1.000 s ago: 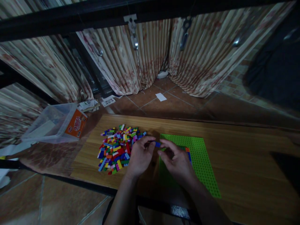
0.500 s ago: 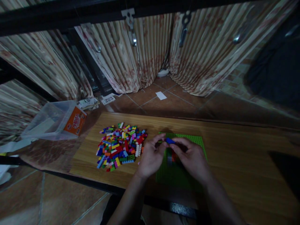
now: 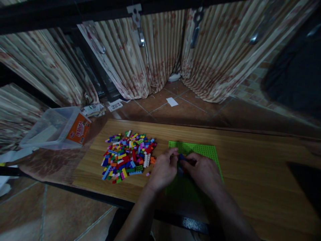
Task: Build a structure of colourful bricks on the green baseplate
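A dark blue toy brick [image 3: 181,156] is low over the green studded baseplate [image 3: 200,148], between my two hands. The thumb and fingers of my right hand [image 3: 204,170] are closed on it from the right. From the other side my left hand [image 3: 164,169] has its finger and thumb curled in a pinch at the brick's left end. Under my right hand a few attached bricks, one greyish blue [image 3: 180,172], show only partly in the shadow. My hands and forearms cover the near part of the baseplate.
Left of the baseplate, a heap of mixed coloured bricks [image 3: 125,156] spreads on the wooden table [image 3: 253,174]. Orange pieces [image 3: 152,160] lie next to my left hand. Beyond the table's left end stands a clear plastic bin [image 3: 56,129] with an orange label. Striped curtains [image 3: 160,57] hang behind.
Both hands have come down a little toward the baseplate with the blue brick. My left hand's fingertips have drawn slightly back, and orange pieces beside it now show.
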Demonstrator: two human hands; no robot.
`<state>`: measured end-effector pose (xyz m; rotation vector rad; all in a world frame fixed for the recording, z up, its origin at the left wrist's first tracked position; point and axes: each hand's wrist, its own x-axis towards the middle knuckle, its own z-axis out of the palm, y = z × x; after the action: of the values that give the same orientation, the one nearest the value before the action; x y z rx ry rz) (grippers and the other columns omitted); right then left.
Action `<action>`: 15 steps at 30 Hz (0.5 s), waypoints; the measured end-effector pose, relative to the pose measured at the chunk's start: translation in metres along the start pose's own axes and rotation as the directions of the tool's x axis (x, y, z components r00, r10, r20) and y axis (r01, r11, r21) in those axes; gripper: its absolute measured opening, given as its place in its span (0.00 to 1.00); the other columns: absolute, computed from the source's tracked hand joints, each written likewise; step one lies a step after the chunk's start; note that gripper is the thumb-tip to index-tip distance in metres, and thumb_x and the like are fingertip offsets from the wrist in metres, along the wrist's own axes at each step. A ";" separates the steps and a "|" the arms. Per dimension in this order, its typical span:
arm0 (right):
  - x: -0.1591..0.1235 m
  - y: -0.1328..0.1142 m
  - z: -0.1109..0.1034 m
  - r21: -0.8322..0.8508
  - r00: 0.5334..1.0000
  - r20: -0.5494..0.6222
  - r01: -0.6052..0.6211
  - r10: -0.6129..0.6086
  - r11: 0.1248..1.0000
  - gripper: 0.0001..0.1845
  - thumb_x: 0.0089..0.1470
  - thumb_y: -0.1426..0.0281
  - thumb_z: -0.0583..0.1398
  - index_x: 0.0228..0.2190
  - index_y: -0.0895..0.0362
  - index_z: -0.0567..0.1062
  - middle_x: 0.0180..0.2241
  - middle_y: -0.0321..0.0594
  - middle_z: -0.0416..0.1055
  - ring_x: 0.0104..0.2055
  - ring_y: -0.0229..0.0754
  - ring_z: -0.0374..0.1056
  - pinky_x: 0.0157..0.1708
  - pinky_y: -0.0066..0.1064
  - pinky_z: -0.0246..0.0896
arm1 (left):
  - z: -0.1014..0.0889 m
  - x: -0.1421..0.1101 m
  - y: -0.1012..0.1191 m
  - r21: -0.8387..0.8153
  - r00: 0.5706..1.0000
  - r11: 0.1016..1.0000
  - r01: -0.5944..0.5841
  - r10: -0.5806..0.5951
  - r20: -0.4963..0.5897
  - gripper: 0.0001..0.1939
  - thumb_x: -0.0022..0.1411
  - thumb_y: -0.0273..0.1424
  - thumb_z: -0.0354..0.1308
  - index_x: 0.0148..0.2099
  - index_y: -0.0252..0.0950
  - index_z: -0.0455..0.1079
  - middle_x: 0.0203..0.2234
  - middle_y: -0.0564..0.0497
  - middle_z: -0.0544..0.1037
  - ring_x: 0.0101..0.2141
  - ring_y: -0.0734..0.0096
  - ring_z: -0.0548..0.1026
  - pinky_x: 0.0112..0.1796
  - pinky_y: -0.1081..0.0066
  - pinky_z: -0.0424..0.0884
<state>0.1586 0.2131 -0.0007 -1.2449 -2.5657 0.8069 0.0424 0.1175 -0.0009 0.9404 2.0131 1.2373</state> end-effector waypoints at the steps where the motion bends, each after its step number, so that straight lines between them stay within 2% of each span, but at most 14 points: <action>1: 0.000 0.000 0.001 0.005 1.000 0.006 0.015 -0.015 1.000 0.10 0.51 0.58 0.61 0.28 0.51 0.78 0.26 0.37 0.78 0.28 0.44 0.72 0.27 0.33 0.57 | 0.000 0.000 0.001 0.011 1.000 1.000 0.006 -0.006 0.000 0.19 0.63 0.26 0.50 0.55 0.35 0.71 0.45 0.46 0.79 0.45 0.65 0.77 0.49 0.67 0.71; 5: 0.000 0.003 -0.001 0.073 0.998 0.026 0.059 -0.061 0.996 0.09 0.51 0.60 0.62 0.26 0.50 0.77 0.24 0.34 0.77 0.27 0.42 0.72 0.26 0.32 0.58 | 0.000 -0.001 0.002 0.041 1.000 0.999 0.008 -0.008 0.003 0.20 0.63 0.26 0.50 0.56 0.35 0.70 0.46 0.45 0.79 0.47 0.65 0.76 0.50 0.67 0.70; 8: 0.002 0.007 -0.004 0.154 0.993 0.068 0.087 -0.098 0.984 0.06 0.52 0.64 0.61 0.31 0.50 0.78 0.28 0.33 0.77 0.30 0.41 0.72 0.30 0.32 0.61 | 0.001 -0.001 0.001 0.048 1.000 0.999 0.015 -0.016 0.018 0.20 0.64 0.26 0.50 0.56 0.34 0.70 0.47 0.45 0.78 0.48 0.65 0.76 0.51 0.67 0.69; 12: 0.005 0.011 -0.005 0.235 0.973 0.113 0.171 -0.201 0.957 0.16 0.52 0.68 0.60 0.44 0.49 0.76 0.36 0.35 0.75 0.36 0.40 0.71 0.36 0.33 0.64 | 0.002 -0.001 0.000 0.052 0.999 0.998 0.016 -0.018 0.033 0.20 0.64 0.25 0.49 0.56 0.34 0.70 0.48 0.45 0.78 0.49 0.65 0.76 0.52 0.67 0.69; 15: 0.009 0.014 -0.003 0.197 0.953 0.134 0.242 -0.271 0.950 0.21 0.51 0.72 0.61 0.47 0.47 0.75 0.40 0.37 0.72 0.40 0.41 0.69 0.40 0.35 0.64 | 0.003 0.000 0.000 0.034 0.999 0.999 0.003 -0.004 0.040 0.20 0.64 0.25 0.49 0.56 0.33 0.70 0.48 0.45 0.78 0.49 0.66 0.75 0.53 0.67 0.69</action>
<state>0.1638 0.2281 -0.0059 -0.8016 -2.6322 1.0878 0.0446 0.1190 -0.0015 0.9695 2.0097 1.1771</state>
